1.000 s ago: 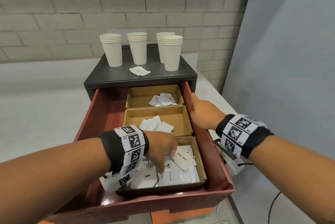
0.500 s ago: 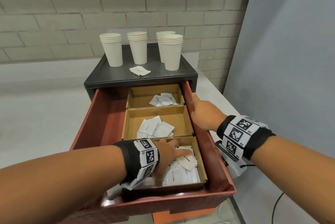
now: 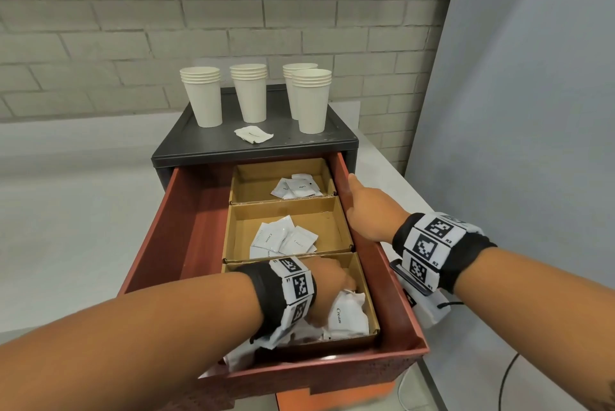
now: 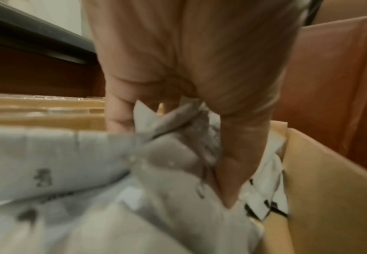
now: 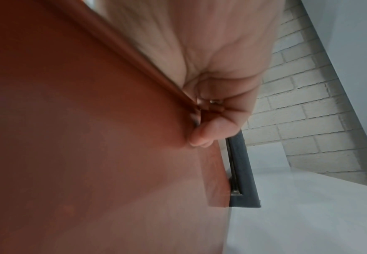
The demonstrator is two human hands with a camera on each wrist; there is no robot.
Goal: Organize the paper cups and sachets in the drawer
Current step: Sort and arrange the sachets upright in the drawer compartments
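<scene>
The red drawer (image 3: 159, 237) is pulled out, with three cardboard compartments along its right side. My left hand (image 3: 331, 287) is down in the nearest compartment (image 3: 371, 304). Its fingers (image 4: 239, 163) curl round a crumpled bunch of white sachets (image 4: 167, 141), and more sachets (image 3: 346, 314) lie beside it. My right hand (image 3: 366, 207) grips the drawer's right wall (image 5: 91, 137), thumb (image 5: 204, 135) outside and fingers hidden over the rim. Cream sachets (image 3: 283, 239) fill the middle compartment and a few sachets (image 3: 296, 186) the far one. Paper cup stacks (image 3: 203, 94) (image 3: 249, 91) (image 3: 311, 99) stand on top.
One loose sachet (image 3: 253, 134) lies on the dark cabinet top (image 3: 179, 144) in front of the cups. The drawer's left half (image 3: 199, 227) holds no cardboard compartments. A brick wall is behind, a grey panel (image 3: 532, 111) to the right, and a black cable (image 3: 506, 377) hangs lower right.
My left hand has slid toward the right side of the near compartment and closed its fingers, bunching the sachets it was spread over. The right hand stays on the drawer wall.
</scene>
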